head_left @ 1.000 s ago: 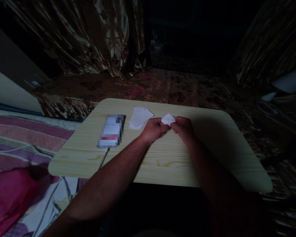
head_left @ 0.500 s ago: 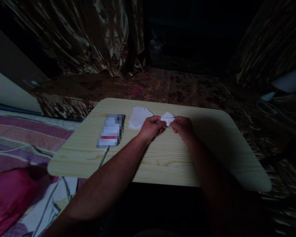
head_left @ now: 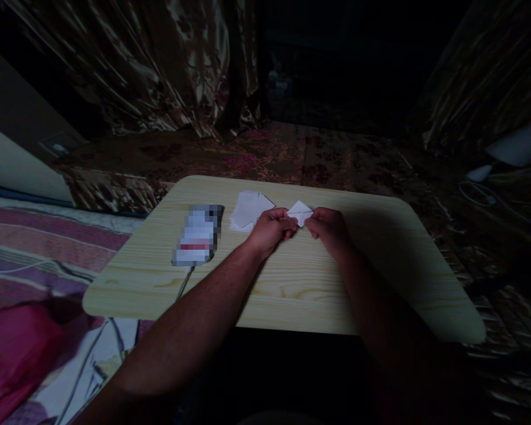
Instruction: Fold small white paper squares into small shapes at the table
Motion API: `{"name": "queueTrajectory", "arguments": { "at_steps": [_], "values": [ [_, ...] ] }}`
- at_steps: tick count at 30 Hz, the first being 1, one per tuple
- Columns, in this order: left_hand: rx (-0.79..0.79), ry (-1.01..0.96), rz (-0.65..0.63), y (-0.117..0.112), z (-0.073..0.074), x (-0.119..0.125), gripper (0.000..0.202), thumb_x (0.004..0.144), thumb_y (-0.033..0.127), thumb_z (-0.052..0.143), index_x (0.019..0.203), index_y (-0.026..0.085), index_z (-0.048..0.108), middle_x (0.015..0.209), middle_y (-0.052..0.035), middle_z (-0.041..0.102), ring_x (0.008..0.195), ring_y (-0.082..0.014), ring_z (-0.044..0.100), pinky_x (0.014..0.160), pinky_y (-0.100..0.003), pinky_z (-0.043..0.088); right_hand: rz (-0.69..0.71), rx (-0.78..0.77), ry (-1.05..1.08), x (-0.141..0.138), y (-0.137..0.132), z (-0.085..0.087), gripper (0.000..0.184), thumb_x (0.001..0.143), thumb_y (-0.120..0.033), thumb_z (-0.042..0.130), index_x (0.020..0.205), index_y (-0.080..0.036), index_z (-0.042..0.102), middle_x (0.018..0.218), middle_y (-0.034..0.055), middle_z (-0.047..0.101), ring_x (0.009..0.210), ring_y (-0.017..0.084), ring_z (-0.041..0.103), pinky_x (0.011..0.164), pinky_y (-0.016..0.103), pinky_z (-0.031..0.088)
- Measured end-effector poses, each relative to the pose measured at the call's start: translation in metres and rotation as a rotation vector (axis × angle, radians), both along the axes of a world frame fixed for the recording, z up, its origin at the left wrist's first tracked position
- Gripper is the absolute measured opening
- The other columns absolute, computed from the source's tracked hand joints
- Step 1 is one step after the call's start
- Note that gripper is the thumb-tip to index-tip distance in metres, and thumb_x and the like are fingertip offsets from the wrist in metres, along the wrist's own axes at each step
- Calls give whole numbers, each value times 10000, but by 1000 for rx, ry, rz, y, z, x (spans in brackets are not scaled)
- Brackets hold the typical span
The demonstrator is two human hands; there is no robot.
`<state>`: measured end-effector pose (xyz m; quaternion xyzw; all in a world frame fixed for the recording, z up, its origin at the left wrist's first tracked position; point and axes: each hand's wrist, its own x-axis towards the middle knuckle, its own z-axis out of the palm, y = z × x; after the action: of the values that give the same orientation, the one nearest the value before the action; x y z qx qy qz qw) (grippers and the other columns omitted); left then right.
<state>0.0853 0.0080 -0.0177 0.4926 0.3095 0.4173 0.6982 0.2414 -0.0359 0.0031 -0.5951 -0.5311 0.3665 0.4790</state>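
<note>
A small white folded paper (head_left: 300, 211), diamond-shaped with a crease line across its middle, is held between my two hands above the table. My left hand (head_left: 272, 228) pinches its left corner between thumb and fingers. On the opposite corner, my right hand (head_left: 328, 227) has the same kind of pinch. Just beyond my left hand lies a loose stack of white paper sheets (head_left: 250, 208), partly covered by that hand's fingers.
The pale wooden table (head_left: 292, 289) has rounded corners. A phone (head_left: 197, 235), blurred out, lies left of my forearm with a cable (head_left: 184, 283) running off the near edge. A red cloth (head_left: 17, 360) rests on the striped bedding at left. Patterned curtains (head_left: 194, 59) hang behind.
The folded paper is turned slightly so its faces show a little more evenly. Both hands keep their grip and have hardly moved.
</note>
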Motion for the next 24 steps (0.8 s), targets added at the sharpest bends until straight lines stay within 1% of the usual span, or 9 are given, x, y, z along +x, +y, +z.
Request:
{"name": "queueTrajectory", "arguments": {
  "at_steps": [8, 14, 18, 24],
  "values": [
    [-18, -2, -24, 1, 0, 0, 210, 634, 237, 747, 649, 120, 573, 581, -4, 598, 405, -48, 438, 407, -213, 285, -4, -23, -13, -1, -1, 2, 129, 650, -257, 589, 564, -192, 518, 407, -65, 465, 402, 89, 390, 440, 235, 292],
    [-16, 30, -10, -1, 2, 1, 217, 644, 258, 753, 730, 115, 614, 626, -14, 631, 424, -53, 466, 409, -206, 307, -16, -26, -45, -1, 0, 2, 137, 639, -259, 591, 557, -198, 500, 404, -68, 450, 403, 94, 400, 437, 239, 294],
    [-17, 36, -17, -1, 2, 0, 222, 644, 263, 761, 709, 110, 614, 613, -14, 629, 414, -50, 459, 403, -205, 308, -24, -24, -40, -1, -1, 3, 130, 639, -263, 601, 568, -194, 518, 409, -65, 458, 401, 92, 404, 434, 236, 299],
    [-64, 28, 12, 0, 2, 0, 224, 633, 254, 765, 708, 107, 614, 626, -19, 644, 410, -49, 470, 408, -202, 337, 37, 10, 63, -1, -1, 1, 144, 695, -297, 592, 624, -173, 580, 463, -41, 527, 415, 90, 443, 448, 230, 338]
  ]
}}
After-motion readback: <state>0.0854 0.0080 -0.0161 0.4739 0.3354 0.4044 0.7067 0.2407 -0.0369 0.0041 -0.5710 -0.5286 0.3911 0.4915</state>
